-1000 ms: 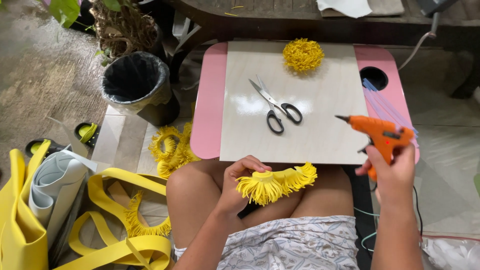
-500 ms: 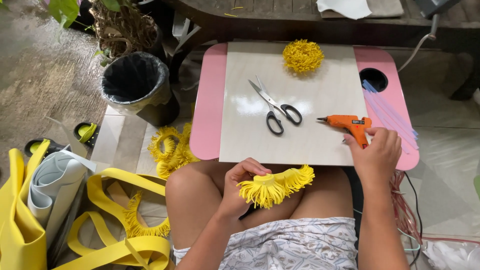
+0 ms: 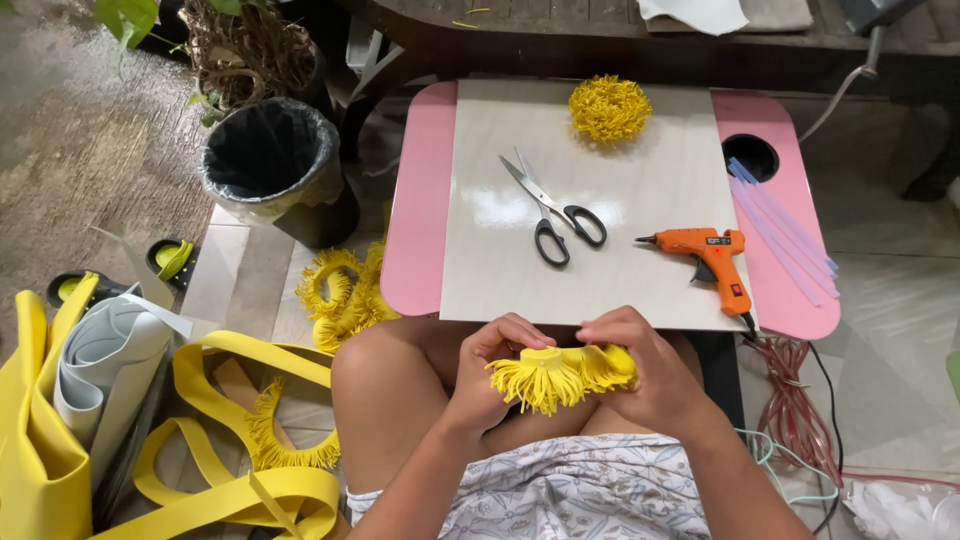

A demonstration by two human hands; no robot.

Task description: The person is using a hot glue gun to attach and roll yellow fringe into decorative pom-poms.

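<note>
Over my lap, my left hand [image 3: 490, 372] and my right hand [image 3: 640, 368] both grip a yellow fringed foam strip [image 3: 556, 378], partly rolled, with the fringe hanging toward me. The orange glue gun [image 3: 708, 254] lies on its side on the small table [image 3: 420, 200], just beyond my right hand, nozzle pointing left. Black-handled scissors [image 3: 553, 212] lie open in the middle of the tabletop. A finished yellow fringed pompom [image 3: 609, 107] sits at the table's far edge.
Clear glue sticks [image 3: 780, 225] lie by a round hole [image 3: 750, 156] on the table's pink right side. A black-lined bin [image 3: 272, 160] stands at left. Yellow fringe coils [image 3: 342, 292], foam strips [image 3: 215, 480] and rolled sheets [image 3: 95, 380] lie on the floor. Red cords [image 3: 790, 395] trail at right.
My right hand set the glue gun down on the table and came back to the fringed strip, which both hands now hold. The left hand stayed at my lap.
</note>
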